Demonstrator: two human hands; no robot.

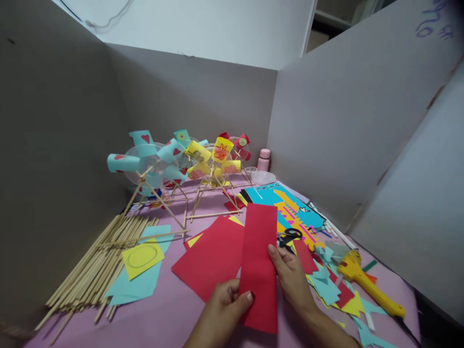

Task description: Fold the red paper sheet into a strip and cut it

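Note:
A long red paper strip (260, 251) is held upright between both my hands, above the pink-covered table. My left hand (226, 307) pinches its lower left edge, thumb on the front face. On the strip's right edge, my right hand (290, 273) is closed with the thumb in front and the fingers behind. Behind the strip to the left lies a larger red paper sheet (213, 256), with bits of yellow showing under it. Black-handled scissors (291, 235) rest just beyond my right hand, partly hidden.
Paper-and-stick wheel models, a blue one (148, 159) and a yellow one (213, 162) in front, stand at the back. Wooden sticks (94, 261) are piled left. Paper scraps (328, 282) and a yellow glue gun (369, 282) lie right. A pink bottle (264, 160) stands far back.

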